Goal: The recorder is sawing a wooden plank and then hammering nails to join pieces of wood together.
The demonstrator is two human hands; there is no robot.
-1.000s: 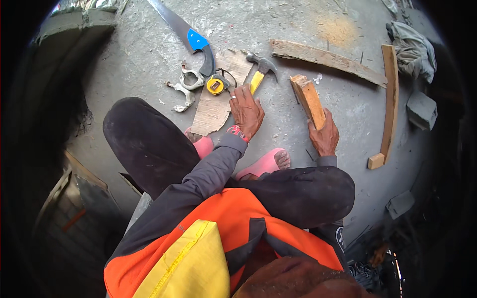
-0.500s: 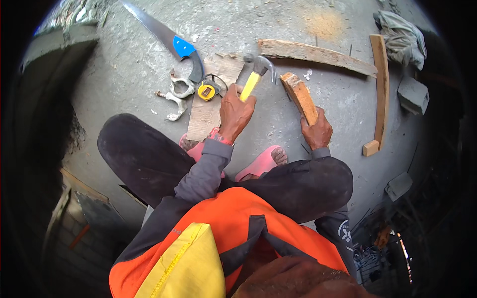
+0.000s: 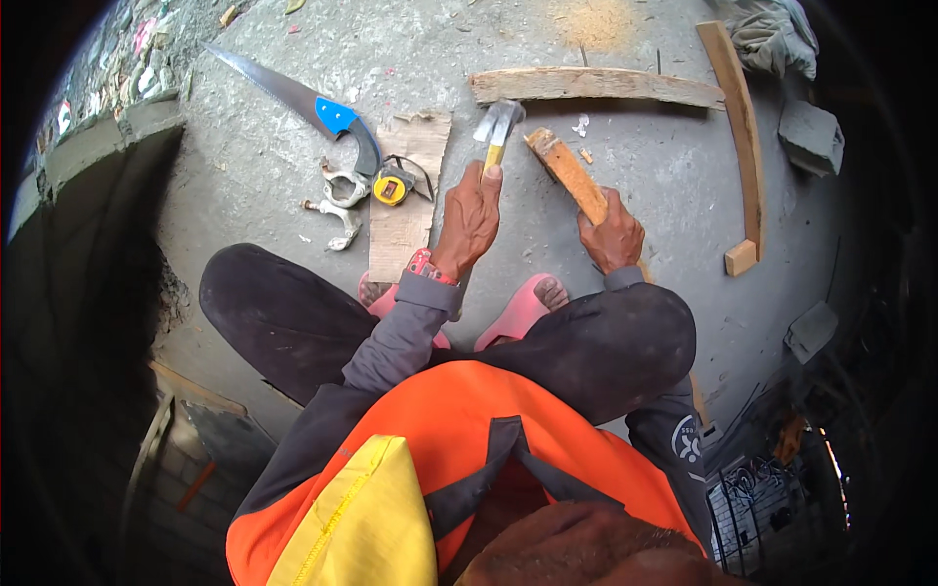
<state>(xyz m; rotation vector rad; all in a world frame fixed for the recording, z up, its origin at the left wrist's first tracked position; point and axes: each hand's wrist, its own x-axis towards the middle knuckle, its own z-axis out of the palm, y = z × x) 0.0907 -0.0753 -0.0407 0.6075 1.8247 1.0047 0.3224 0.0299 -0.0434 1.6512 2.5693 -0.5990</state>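
My left hand point(image 3: 467, 225) is wrapped round the yellow handle of a claw hammer point(image 3: 500, 119), whose metal head is slightly blurred and points away from me. In my right hand point(image 3: 612, 234) is a short wooden board point(image 3: 570, 178), gripped at its near end and tilted, with its rough far end toward the hammer head. Hammer and board are apart. To the left of the hammer, a yellow tape measure point(image 3: 389, 189) lies on a flat strip of worn board point(image 3: 403, 234).
A handsaw point(image 3: 335, 115) with blue on its handle and a metal clamp point(image 3: 342, 200) lie at left. Two long boards point(image 3: 596, 84) meet at far right, one with a small wood block point(image 3: 741, 258) at its end. Beyond are a concrete chunk point(image 3: 811, 137) and crumpled cloth point(image 3: 772, 39).
The view has shifted slightly. The hammer head has turned and moved a little left; the board in my right hand has also come left. Both hands keep their holds.
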